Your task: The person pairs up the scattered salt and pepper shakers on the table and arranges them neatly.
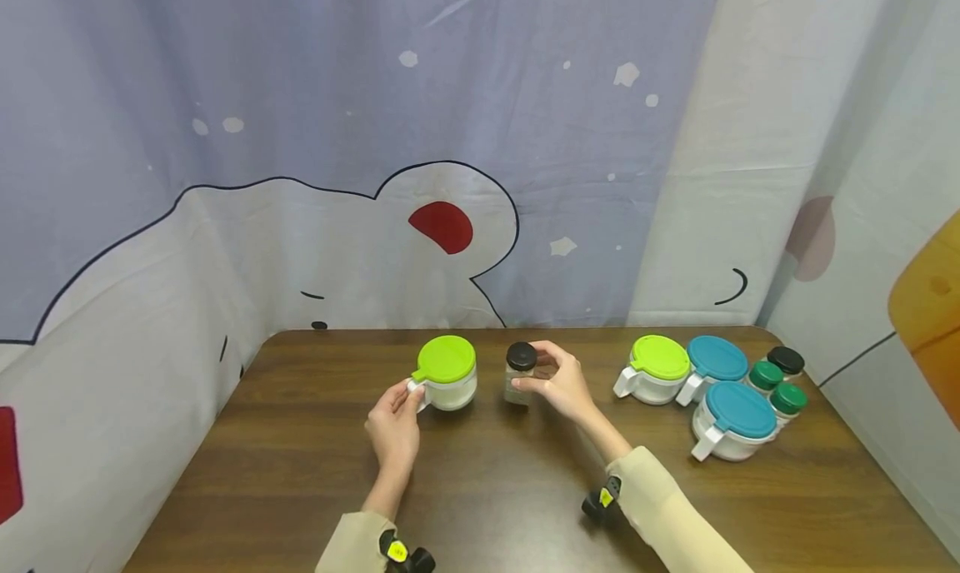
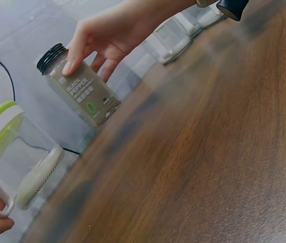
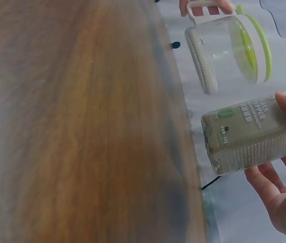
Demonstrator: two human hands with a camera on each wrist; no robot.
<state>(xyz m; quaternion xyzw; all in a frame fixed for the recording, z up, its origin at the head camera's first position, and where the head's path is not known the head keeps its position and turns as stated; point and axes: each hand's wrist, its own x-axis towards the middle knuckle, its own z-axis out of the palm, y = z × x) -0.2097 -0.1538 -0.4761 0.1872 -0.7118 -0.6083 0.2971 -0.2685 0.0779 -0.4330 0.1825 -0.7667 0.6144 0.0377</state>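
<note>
My left hand (image 1: 395,427) grips the white handle of a clear seasoning jar (image 1: 453,396) with a lime-green lid, at the middle of the table. To its right, my right hand (image 1: 566,387) holds a black pepper bottle (image 3: 252,134) between thumb and fingers. The bottle has a black cap and is filled with greyish-brown powder; its label faces the jar side. Both containers look raised a little off the wood in the wrist views, and a gap separates them. The jar (image 2: 24,157) appears to hold nothing inside.
On the right of the wooden table (image 1: 300,473) stand another green-lidded jar (image 1: 660,358), a blue-lidded jar (image 1: 716,359) and a second blue-lidded jar (image 1: 741,411). Beside them are green-capped bottles (image 1: 789,398) and a black-capped bottle (image 1: 786,359). A patterned curtain (image 1: 337,256) hangs behind.
</note>
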